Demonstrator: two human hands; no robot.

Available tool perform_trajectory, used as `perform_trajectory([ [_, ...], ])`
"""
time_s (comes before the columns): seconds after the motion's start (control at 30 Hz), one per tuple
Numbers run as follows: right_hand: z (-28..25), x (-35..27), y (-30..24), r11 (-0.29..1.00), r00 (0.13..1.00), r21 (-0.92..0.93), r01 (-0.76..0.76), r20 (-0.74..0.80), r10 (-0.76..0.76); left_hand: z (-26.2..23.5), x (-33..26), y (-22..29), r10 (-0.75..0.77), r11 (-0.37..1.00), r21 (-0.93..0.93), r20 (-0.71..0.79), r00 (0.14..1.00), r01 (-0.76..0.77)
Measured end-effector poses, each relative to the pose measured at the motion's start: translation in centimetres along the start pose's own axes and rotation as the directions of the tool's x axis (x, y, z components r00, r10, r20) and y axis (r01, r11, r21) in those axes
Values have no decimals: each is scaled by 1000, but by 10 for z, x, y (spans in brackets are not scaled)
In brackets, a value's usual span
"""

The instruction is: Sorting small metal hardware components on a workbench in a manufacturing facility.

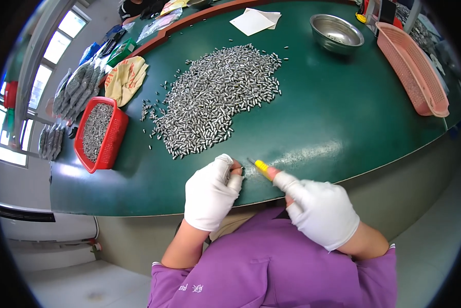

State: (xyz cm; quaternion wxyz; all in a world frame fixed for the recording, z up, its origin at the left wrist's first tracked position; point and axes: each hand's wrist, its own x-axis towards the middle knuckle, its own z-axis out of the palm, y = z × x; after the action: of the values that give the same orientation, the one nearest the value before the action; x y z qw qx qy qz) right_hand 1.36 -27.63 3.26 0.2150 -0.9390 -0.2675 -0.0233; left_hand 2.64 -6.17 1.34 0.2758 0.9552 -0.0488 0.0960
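My left hand, in a white glove with bare fingertips, is closed in a pinch near the table's front edge. A tiny metal piece shows at its fingertips; most of it is hidden. My right hand, gloved the same way, is closed round a slim yellow-handled tool. Its thin dark tip points toward my left fingertips, a short gap away; the kind of tip cannot be made out. Just beyond my hands lies a broad heap of small silvery metal cylinders, with several strays around its left and upper edges.
On the green table, a red basket of small metal parts stands left, beside a yellowish cloth bag. A steel bowl, white paper and a long pink basket lie farther off. Filled plastic bags sit at far left.
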Motion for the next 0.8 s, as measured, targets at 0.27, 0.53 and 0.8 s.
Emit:
perform_trajectory([
  [0.27, -9, 32, 77, 903, 923, -346, -255, -365, 121, -30, 15, -45, -151, 186, -918, 326, 933, 351],
  [0.53, 8, 114, 42, 936, 903, -45, 348, -252, -348, -35, 86, -51, -140, 160, -880, 429, 892, 448],
  [0.8, 41, 156, 29, 873, 860, -43, 486, -157, -486, -23, 91, -79, -12, -126, -949, 293, 956, 289],
])
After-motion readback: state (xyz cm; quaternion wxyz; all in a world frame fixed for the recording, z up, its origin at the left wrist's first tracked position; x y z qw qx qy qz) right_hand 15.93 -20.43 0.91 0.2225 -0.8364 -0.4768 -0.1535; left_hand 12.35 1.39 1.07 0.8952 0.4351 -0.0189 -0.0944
